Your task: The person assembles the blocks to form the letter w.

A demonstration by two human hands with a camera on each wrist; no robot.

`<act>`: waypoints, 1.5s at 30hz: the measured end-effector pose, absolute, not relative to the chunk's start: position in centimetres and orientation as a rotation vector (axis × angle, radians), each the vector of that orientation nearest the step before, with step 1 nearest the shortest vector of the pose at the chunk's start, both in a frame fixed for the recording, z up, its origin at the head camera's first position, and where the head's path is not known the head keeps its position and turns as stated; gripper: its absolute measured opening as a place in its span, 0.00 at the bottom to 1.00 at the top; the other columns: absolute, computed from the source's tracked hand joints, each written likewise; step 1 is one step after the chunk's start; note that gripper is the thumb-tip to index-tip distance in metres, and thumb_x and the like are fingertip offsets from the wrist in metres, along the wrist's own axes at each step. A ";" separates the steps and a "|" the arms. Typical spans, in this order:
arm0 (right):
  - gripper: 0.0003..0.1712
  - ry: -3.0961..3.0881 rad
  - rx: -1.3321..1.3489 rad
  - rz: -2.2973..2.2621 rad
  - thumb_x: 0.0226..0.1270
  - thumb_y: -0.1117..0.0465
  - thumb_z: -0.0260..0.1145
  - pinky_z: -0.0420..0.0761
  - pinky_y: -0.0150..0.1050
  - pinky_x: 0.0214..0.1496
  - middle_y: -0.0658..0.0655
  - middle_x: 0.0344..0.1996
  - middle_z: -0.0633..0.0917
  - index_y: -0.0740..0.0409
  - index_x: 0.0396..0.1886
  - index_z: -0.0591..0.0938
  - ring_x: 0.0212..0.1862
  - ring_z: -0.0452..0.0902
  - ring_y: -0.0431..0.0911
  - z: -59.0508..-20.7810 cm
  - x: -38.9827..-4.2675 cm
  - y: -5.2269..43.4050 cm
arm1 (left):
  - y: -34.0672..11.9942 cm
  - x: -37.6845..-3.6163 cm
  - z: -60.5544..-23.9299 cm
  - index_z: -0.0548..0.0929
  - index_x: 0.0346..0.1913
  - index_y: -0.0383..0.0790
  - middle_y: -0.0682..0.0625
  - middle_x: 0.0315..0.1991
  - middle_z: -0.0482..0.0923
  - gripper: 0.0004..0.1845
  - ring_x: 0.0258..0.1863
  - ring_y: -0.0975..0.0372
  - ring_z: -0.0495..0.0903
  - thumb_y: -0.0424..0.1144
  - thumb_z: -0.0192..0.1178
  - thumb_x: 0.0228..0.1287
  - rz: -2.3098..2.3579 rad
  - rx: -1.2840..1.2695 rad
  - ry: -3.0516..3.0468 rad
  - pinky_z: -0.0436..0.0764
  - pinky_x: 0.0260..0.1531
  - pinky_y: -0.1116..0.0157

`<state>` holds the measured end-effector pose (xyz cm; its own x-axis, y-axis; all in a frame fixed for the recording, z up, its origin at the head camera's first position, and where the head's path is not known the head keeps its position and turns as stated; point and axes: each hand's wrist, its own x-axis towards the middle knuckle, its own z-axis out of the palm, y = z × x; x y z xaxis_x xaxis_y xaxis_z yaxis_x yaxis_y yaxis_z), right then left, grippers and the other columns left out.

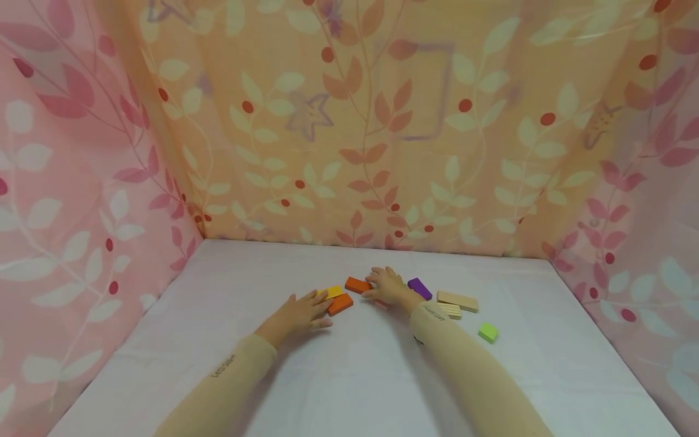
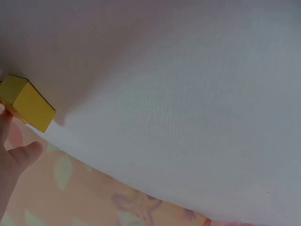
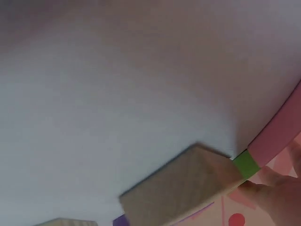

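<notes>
Several small coloured blocks lie on the white table (image 1: 349,376). My left hand (image 1: 303,312) lies flat, and its straight fingers touch an orange block (image 1: 340,304) and a yellow block (image 1: 334,292). The yellow block (image 2: 28,103) shows beside a fingertip (image 2: 21,157) in the left wrist view. My right hand (image 1: 388,285) rests palm down, its fingers reaching another orange block (image 1: 357,284), with a pink block (image 1: 380,304) peeking out under it. In the right wrist view, a pink block (image 3: 275,136) and a green piece (image 3: 245,165) sit by the fingers (image 3: 277,193), behind a wooden block (image 3: 183,188).
To the right of my right hand lie a purple block (image 1: 419,288), two plain wooden blocks (image 1: 457,301) and, further out, a green block (image 1: 488,332). Leaf-patterned fabric walls (image 1: 349,152) close the table at the back and on both sides.
</notes>
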<state>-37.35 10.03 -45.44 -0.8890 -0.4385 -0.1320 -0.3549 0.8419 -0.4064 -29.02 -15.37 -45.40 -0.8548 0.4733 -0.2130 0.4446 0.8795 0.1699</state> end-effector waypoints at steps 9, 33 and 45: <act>0.25 2.825 -0.535 -0.616 0.61 0.49 0.71 0.54 0.62 0.69 0.64 0.69 0.67 0.58 0.53 0.84 0.69 0.56 0.63 -46.0 -37.8 9.7 | -15.2 -28.7 -45.1 0.61 0.75 0.48 0.50 0.76 0.52 0.36 0.75 0.53 0.49 0.62 0.45 0.71 0.150 0.694 2.793 0.51 0.66 0.37; 0.18 2.453 -0.609 -0.895 0.65 0.72 0.56 0.75 0.40 0.50 0.58 0.45 0.80 0.66 0.54 0.81 0.43 0.72 0.47 -43.1 -37.1 9.8 | -15.2 -28.8 -45.1 0.62 0.74 0.46 0.50 0.76 0.52 0.35 0.75 0.52 0.49 0.59 0.48 0.71 0.164 0.668 2.796 0.49 0.66 0.36; 0.24 2.684 -0.653 -0.488 0.61 0.56 0.72 0.68 0.50 0.64 0.60 0.54 0.79 0.58 0.56 0.81 0.57 0.70 0.54 -43.6 -37.8 8.7 | -15.4 -29.2 -44.9 0.60 0.75 0.44 0.49 0.75 0.57 0.36 0.74 0.53 0.51 0.58 0.51 0.71 0.341 0.588 2.778 0.48 0.67 0.39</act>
<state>-37.83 8.69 -43.64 -0.8385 -0.4904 -0.2374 -0.3755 0.8359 -0.4004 -29.15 -15.38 -44.94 -0.8777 0.4247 -0.2219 0.3585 0.8893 0.2839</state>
